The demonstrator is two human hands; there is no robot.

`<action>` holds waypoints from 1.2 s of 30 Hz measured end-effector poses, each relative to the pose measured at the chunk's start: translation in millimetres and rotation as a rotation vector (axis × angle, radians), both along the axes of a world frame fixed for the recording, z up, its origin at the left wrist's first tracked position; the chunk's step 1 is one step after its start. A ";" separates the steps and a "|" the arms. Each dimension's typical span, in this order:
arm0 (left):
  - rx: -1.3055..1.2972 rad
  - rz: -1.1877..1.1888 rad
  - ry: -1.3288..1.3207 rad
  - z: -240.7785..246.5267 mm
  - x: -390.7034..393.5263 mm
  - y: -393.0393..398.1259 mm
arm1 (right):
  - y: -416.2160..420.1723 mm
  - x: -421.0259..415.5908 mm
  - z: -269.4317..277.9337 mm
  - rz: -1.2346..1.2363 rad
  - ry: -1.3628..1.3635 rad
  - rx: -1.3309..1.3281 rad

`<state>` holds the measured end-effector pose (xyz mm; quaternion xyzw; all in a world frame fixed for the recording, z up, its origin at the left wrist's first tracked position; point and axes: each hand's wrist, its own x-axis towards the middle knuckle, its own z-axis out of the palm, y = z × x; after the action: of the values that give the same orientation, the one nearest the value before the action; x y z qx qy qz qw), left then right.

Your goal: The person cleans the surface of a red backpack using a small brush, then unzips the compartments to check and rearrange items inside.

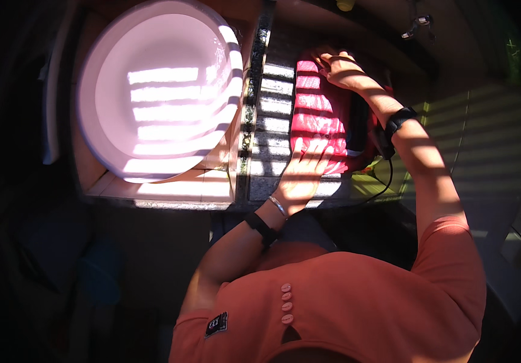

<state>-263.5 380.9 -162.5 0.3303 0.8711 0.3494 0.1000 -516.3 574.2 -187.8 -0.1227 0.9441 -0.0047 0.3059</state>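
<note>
A wet-looking pink-red cloth [315,109] lies on a ridged stone washboard slab [272,122], lit in stripes by sunlight. My left hand [303,177] rests flat on the near end of the cloth, its fingers extended. At the far end, my right hand [340,68] reaches over the cloth's upper right edge; its fingertips are in shadow, so whether they grip the fabric cannot be told. Darker fabric lies along the cloth's right side, under my right forearm.
A large pale plastic basin [160,95] stands in the tiled sink compartment on the left. A dark speckled stone divider [246,136] separates it from the slab. A metal tap [417,27] is at the upper right. A dark cable [391,177] hangs near my right forearm.
</note>
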 end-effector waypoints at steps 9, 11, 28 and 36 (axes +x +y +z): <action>0.079 -0.105 0.011 26.0 -15.4 -5.9 | 82.3 51.0 -15.2 -0.437 0.168 -0.516; 0.060 -0.053 -0.004 18.0 -9.0 -5.1 | 35.3 83.6 19.1 -0.279 0.261 -0.189; -0.108 -0.137 -0.034 4.8 -3.3 3.0 | 10.1 189.9 81.9 -0.115 -0.056 -0.279; -0.062 -0.060 0.037 16.7 -1.1 -0.3 | 35.0 101.6 5.3 -0.081 0.287 -0.427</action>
<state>-264.6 380.6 -145.8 0.3592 0.8730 0.3128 0.1047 -414.6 609.1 -182.5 -0.1459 0.9596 -0.1986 0.1357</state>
